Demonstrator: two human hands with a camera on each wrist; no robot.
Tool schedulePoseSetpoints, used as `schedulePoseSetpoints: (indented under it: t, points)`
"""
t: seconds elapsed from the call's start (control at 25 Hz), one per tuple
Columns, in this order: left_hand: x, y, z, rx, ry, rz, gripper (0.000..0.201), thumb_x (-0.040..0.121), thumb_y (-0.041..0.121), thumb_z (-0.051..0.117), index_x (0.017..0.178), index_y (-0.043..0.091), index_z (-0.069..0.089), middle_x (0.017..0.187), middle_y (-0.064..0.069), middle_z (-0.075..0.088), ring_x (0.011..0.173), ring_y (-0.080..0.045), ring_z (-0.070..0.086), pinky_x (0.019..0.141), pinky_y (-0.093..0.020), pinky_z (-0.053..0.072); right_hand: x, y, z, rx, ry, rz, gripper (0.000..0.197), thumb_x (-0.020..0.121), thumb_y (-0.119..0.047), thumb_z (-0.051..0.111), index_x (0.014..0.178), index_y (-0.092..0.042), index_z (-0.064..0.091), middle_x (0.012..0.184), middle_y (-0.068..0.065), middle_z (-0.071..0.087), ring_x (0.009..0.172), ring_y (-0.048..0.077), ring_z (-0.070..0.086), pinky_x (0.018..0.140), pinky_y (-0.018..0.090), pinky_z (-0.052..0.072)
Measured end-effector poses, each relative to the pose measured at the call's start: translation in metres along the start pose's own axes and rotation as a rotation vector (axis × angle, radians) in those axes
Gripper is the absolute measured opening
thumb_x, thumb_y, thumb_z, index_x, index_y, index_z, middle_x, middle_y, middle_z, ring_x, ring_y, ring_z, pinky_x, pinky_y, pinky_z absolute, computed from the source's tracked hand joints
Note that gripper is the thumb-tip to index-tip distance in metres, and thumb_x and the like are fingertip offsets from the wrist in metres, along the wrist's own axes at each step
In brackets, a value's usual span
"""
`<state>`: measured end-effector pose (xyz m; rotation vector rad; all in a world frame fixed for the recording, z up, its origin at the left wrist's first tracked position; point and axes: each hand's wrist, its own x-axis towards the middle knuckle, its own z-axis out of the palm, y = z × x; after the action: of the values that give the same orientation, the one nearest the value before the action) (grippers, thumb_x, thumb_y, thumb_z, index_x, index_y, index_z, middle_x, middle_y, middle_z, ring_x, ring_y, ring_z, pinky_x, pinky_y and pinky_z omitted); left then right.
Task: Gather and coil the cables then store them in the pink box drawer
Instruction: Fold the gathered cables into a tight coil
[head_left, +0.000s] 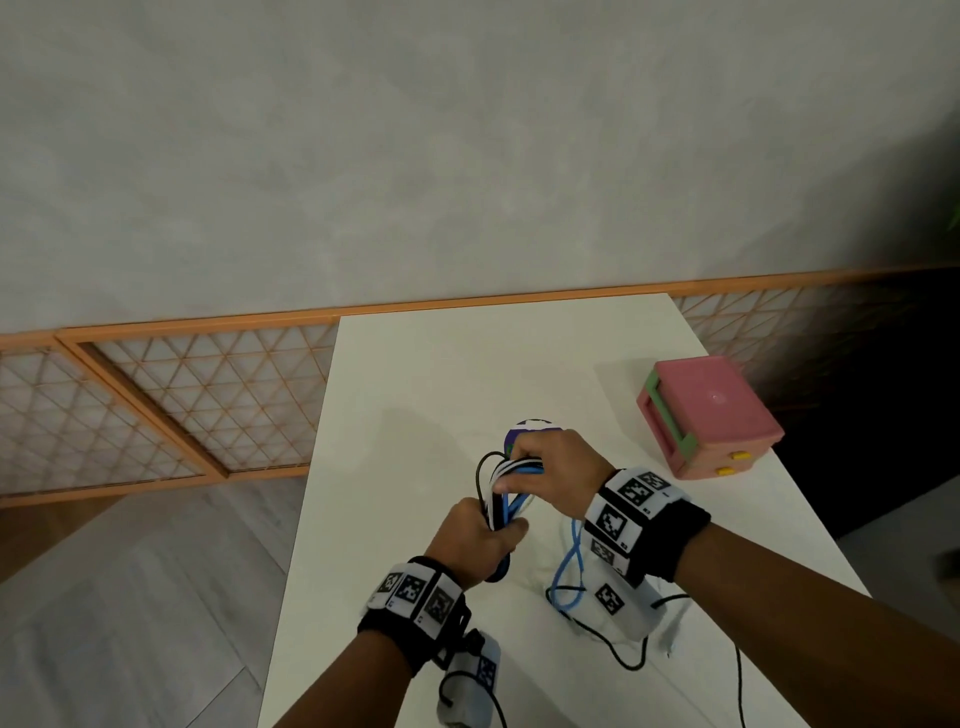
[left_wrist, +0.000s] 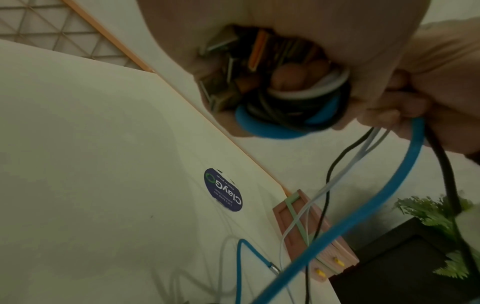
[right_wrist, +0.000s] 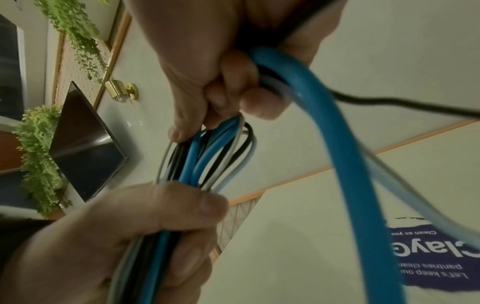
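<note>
Left hand (head_left: 475, 532) and right hand (head_left: 553, 470) share one cable bundle (head_left: 506, 488) over the tabletop (head_left: 415, 374).

The left grip is curled round the bundle's lower end; the right grip pinches the blue, white and black loops at the top (fingers folded over them). Loose blue and black tails (head_left: 569, 577) trail onto the tabletop at 5 o'clock of the hands. The pink box (head_left: 709, 415) sits at 2 o'clock, well apart, beyond a round blue sticker (left_wrist: 225, 190).

Hidden: sticker (head_left: 524, 427) partly behind right hand (head_left: 553, 470) | Cut off: black cable (head_left: 740, 691) at bottom edge | Blurred: plugs (left_wrist: 221, 67) inside left grip
</note>
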<state>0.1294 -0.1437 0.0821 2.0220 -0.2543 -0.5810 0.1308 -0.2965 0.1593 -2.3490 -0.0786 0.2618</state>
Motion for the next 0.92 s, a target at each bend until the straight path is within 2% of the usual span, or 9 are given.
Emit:
schedulePoseSetpoints:
  t: [0.04,0.12,0.2,0.28,0.4,0.56,0.68,0.76,0.92]
  points:
    - [0.001,-0.002,-0.001,0.001,-0.003,-0.008,0.039,0.085,0.02,0.065,0.053,0.011,0.044,0.048,-0.001,0.044,0.041,-0.011,0.037,0.049,-0.024,0.032,-0.001,0.0,-0.001,-0.012,-0.03,0.002,0.022,0.074,-0.026,0.072,0.084,-0.018,0.054,0.072,0.0,0.06,0.068,0.02,0.055,0.071,0.04,0.049]
    - [0.002,-0.004,-0.003,0.023,-0.001,-0.012,0.045,0.086,0.018,0.063,0.049,0.015,0.038,0.044,0.003,0.039,0.038,-0.009,0.033,0.049,-0.025,0.03,-0.002,-0.002,0.0,-0.043,-0.061,0.027,0.028,0.072,-0.018,0.064,0.087,-0.024,0.041,0.075,0.01,0.063,0.063,0.023,0.053,0.067,0.044,0.05]
    - [0.002,-0.001,-0.002,0.045,0.012,0.0,0.049,0.086,0.016,0.063,0.047,0.018,0.033,0.036,0.009,0.033,0.034,-0.006,0.03,0.046,-0.023,0.028,-0.002,-0.002,0.004,-0.087,0.012,0.052,0.03,0.073,-0.02,0.061,0.088,-0.027,0.035,0.079,0.013,0.065,0.061,0.025,0.055,0.062,0.042,0.05]
    - [0.002,0.0,-0.002,0.045,0.029,-0.008,0.049,0.084,0.015,0.063,0.046,0.018,0.032,0.032,0.008,0.033,0.034,-0.006,0.029,0.045,-0.022,0.027,-0.004,-0.004,0.008,-0.077,0.062,0.06,0.029,0.073,-0.023,0.062,0.089,-0.027,0.037,0.077,0.011,0.066,0.064,0.026,0.059,0.062,0.042,0.051]
    - [0.002,-0.004,-0.005,0.027,0.009,-0.035,0.044,0.079,0.014,0.065,0.047,0.018,0.034,0.035,0.009,0.034,0.037,-0.007,0.03,0.047,-0.023,0.029,-0.007,-0.004,0.008,-0.063,0.038,0.056,0.029,0.072,-0.019,0.062,0.09,-0.028,0.041,0.072,0.006,0.063,0.06,0.02,0.055,0.06,0.036,0.048]
    - [0.003,-0.005,-0.006,-0.012,-0.007,-0.021,0.026,0.065,0.026,0.062,0.056,0.01,0.044,0.043,0.008,0.036,0.043,-0.011,0.032,0.052,-0.026,0.03,-0.008,-0.005,0.006,-0.085,0.075,0.061,0.025,0.074,-0.02,0.065,0.088,-0.028,0.046,0.075,0.007,0.068,0.06,0.019,0.055,0.054,0.025,0.042]
    - [0.005,-0.006,-0.007,0.006,-0.015,-0.011,0.024,0.066,0.029,0.063,0.06,0.011,0.049,0.05,0.003,0.042,0.049,-0.013,0.037,0.054,-0.026,0.034,-0.009,-0.003,0.009,-0.078,0.094,0.067,0.027,0.075,-0.025,0.068,0.094,-0.025,0.05,0.077,0.006,0.068,0.061,0.017,0.056,0.057,0.029,0.046]
    - [0.005,-0.007,-0.007,0.025,-0.021,-0.004,0.024,0.07,0.026,0.065,0.058,0.013,0.048,0.051,0.005,0.045,0.049,-0.012,0.04,0.055,-0.025,0.036,-0.01,-0.001,0.011,-0.083,0.099,0.075,0.032,0.076,-0.027,0.069,0.101,-0.024,0.049,0.081,0.006,0.068,0.067,0.02,0.059,0.063,0.033,0.048]
    - [0.008,-0.005,-0.011,0.032,0.031,-0.026,0.026,0.064,0.036,0.069,0.064,0.017,0.051,0.057,0.005,0.051,0.055,-0.013,0.048,0.057,-0.023,0.039,-0.01,0.002,0.013,-0.103,0.108,0.093,0.036,0.078,-0.034,0.068,0.105,-0.022,0.047,0.084,0.007,0.068,0.073,0.023,0.061,0.065,0.033,0.047]
